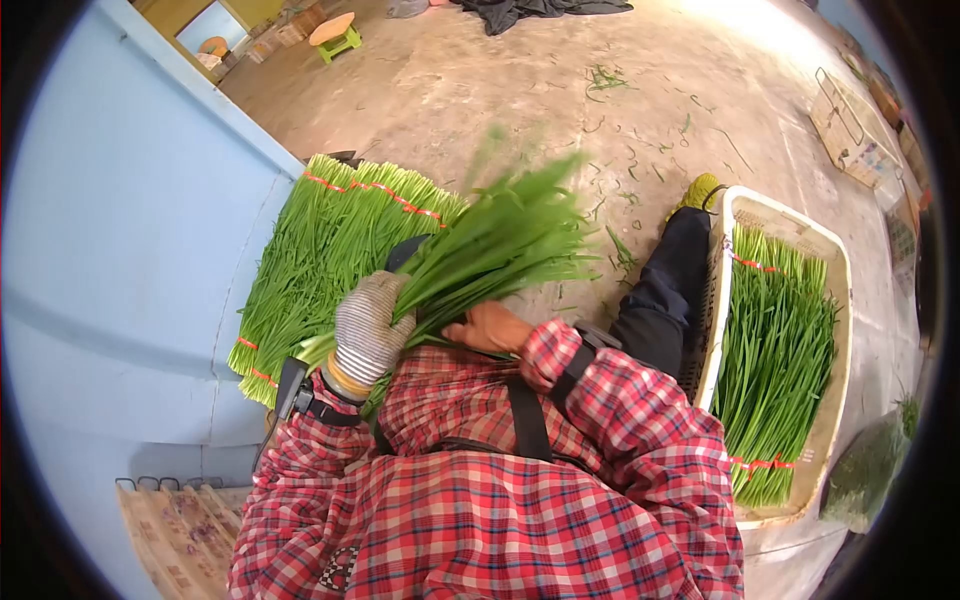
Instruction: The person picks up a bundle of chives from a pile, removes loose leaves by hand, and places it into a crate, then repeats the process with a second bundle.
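My left hand [370, 325], in a striped knit glove, is closed around a bunch of garlic chives [505, 235]. Their pale stem ends stick out below the glove, while the green leaf tips fan out to the upper right, smeared by motion. Bare and curled, my right hand [490, 328] grips leaves at the lower side of the same bunch; its fingertips are partly hidden. To the left, tied bundles of chives [310, 250] with red bands lie side by side against the blue wall.
At my right, a white plastic crate [845, 270] holds banded chives [770, 350]. Loose leaf scraps [622, 250] litter the concrete floor. A blue wall [130, 240] borders my left. Farther off are a small green-legged stool [337, 38] and another crate [850, 135].
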### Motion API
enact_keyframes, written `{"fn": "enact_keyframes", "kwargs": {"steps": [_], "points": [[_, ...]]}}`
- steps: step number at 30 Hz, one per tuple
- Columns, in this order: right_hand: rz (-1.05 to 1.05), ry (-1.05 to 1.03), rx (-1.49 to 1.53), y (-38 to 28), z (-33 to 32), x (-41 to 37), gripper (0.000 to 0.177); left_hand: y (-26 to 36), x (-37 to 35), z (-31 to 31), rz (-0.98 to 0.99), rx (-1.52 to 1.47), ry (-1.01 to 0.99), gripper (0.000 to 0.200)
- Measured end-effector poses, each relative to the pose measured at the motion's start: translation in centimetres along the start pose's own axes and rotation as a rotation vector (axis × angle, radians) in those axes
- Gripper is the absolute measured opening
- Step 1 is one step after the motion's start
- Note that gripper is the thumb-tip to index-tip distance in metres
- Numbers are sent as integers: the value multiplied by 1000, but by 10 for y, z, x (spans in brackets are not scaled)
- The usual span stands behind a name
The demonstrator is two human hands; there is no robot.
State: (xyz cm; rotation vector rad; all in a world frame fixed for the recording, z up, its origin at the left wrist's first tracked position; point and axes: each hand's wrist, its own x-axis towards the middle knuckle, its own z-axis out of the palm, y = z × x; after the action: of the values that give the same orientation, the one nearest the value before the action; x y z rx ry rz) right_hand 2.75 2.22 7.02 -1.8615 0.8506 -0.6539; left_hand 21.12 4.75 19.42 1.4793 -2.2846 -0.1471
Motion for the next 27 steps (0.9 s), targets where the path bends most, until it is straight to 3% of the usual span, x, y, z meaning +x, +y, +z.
{"fn": "enact_keyframes", "kwargs": {"steps": [1, 3, 5, 7, 8, 9, 10, 13, 15, 21, 23, 25, 27], "points": [[-3, -2, 0, -2, -1, 11, 37, 3, 3, -6, 95, 101, 14, 42], [-93, -86, -96, -8, -4, 30, 36, 9, 10, -13, 101, 176, -17, 46], [-78, -24, -8, 7, 13, 30, 34, 7, 16, -4, 175, 307, -34, 48], [-109, 256, 194, 27, 33, 25, 33, -4, 12, 24, 173, 354, -128, 58], [117, 22, 181, -3, 8, 4, 34, -3, 5, 36, 198, 453, -159, 63], [160, -16, 150, -6, 4, -15, 34, -2, -4, 45, 223, 547, -190, 68], [211, -56, 119, -4, 4, -36, 35, -7, -15, 48, 167, 509, -275, 78], [285, -232, 163, 7, -7, -85, 36, -15, -34, 51, 135, 508, -257, 78], [139, -115, 174, 17, -12, -111, 36, -17, -33, 50, 102, 506, -284, 81], [159, -86, 171, 10, -44, -144, 27, -13, -38, 49, 80, 475, -297, 80], [219, -81, 173, 5, -56, -150, 22, -14, -39, 51, 76, 475, -298, 80], [363, -18, 445, -1, -69, -156, 18, -14, -41, 52, 61, 471, -294, 80], [368, -55, 474, -23, -87, -155, 14, -15, -41, 52, 78, 468, -282, 82]]}}
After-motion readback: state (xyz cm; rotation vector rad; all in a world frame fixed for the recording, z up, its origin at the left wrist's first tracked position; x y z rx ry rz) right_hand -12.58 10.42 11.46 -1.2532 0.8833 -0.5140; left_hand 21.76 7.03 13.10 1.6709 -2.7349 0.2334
